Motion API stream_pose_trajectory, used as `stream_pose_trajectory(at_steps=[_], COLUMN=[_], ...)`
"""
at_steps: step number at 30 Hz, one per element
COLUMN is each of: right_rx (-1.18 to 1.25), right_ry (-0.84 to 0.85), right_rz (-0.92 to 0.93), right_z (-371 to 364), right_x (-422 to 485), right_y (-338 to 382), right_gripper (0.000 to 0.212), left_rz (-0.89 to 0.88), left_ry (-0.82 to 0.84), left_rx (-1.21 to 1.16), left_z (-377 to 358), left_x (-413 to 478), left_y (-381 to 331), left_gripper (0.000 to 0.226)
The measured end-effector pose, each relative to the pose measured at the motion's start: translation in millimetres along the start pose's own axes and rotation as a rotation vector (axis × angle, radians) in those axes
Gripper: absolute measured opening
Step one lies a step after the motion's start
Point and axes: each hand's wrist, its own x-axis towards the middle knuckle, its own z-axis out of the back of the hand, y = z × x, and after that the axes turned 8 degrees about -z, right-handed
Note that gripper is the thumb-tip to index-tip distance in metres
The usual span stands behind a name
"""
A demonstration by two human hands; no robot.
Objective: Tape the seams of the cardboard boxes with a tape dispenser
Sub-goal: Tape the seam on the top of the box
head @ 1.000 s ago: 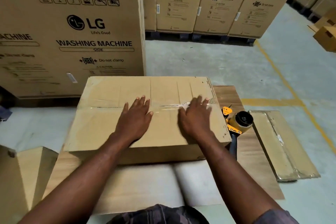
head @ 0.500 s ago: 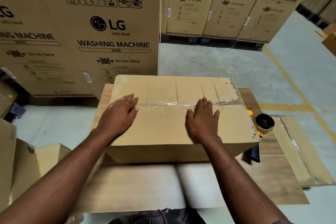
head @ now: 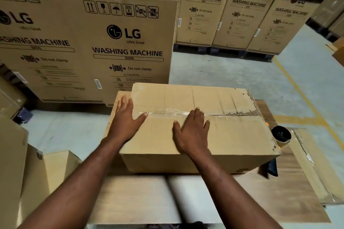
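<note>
Now on the bench: cardboard box, lying long side toward the person, flaps closed, top face up so that its joint is within reach.
Seam: centre seam runs left to right across the top; the two flaps meet there.
Tape: clear tape covers the seam from the left end to about the middle; its wrinkled sheen fades toward the right, where the joint looks bare or only thinly covered.
Right hand: right hand flat, palm down, fingers straight and slightly spread, fingertips on the tape; judged to be pressing the strip down so it bonds.
Left hand: left hand flat at the left end of the top, fingers reaching past the edge, thumb stretched toward the tape's end; judged to steady the box and hold that end down.
Tape dispenser: tape dispenser set down just beside the right end of the box, partly hidden by it, held by neither hand, close by for the next pass.
Stage: smoothing of a laid strip, judged; right part of the seam may want more tape.
Bench: wood-grain bench bears the box.
Beside: flattened carton at the right.
Beyond: washing-machine cartons stacked on the floor.
</note>
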Motion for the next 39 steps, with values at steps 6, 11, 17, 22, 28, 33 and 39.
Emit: stream_pose_trajectory(at_steps=[6,11,17,22,28,33,39], right_rx=[-0.086,-0.09,-0.104,0.015,-0.005,-0.161,-0.216], right_ry=[0.076,0.109,0.154,0.157,0.181,0.17,0.266], right_rz=[0.015,0.059,0.243,0.258,0.413,0.48,0.583], right_z=[-16.1,-17.0,-6.5,-3.3,-27.3,-34.7,-17.6], right_x=[-6.1,4.5,31.2,23.8,-22.9,-22.5,-15.1], right_y=[42.4,42.9,38.4,61.9,92.4,86.0,60.5], right_gripper=[0.089,0.093,0.092,0.076,0.074,0.099,0.1], left_rz=[0.184,0.316,0.43,0.556,0.176,-0.321,-0.401], left_ry=[0.011,-0.05,-0.32,-0.43,-0.396,0.154,0.136], left_rx=[-0.507,-0.73,-0.801,-0.812,-0.505,0.094,0.276], left_z=[3.7,-2.1,-12.9,-46.8,-12.9,14.2,8.3], left_x=[-1.4,-12.9,-28.3,-38.7,-30.0,-7.3,-25.0], left_y=[4.8,12.6,-10.1,-38.9,-15.9,22.1,19.4], left_gripper=[0.083,0.046,0.035,0.045,0.051,0.057,0.072])
